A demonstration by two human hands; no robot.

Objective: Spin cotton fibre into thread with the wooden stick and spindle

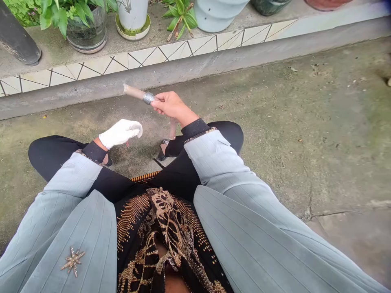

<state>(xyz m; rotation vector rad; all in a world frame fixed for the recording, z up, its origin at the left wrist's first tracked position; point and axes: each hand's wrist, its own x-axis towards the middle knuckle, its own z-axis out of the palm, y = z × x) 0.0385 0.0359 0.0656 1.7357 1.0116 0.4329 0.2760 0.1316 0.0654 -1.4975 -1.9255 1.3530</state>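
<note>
My right hand [168,105] is bare and closed around a pale, rod-like handle [133,92], which points up and to the left. Silver wire [148,97] is wound in a tight coil around the handle, just beyond my fingertips. Below my right wrist hangs another pale, rod-like piece [173,128]; whether it joins the handle I cannot tell. My left hand [120,133], in a white glove, is lower and to the left with its fingers curled together. From the coil a thin strand runs down toward the glove, and its end is hidden in the fingers.
A concrete ledge with a tiled edge [171,52] runs across in front. On it stand a glass pot with a leafy plant [87,32], a white pot [133,16], a pale blue pot [216,14] and a dark pipe [20,36]. Concrete ground [290,122] lies around my legs.
</note>
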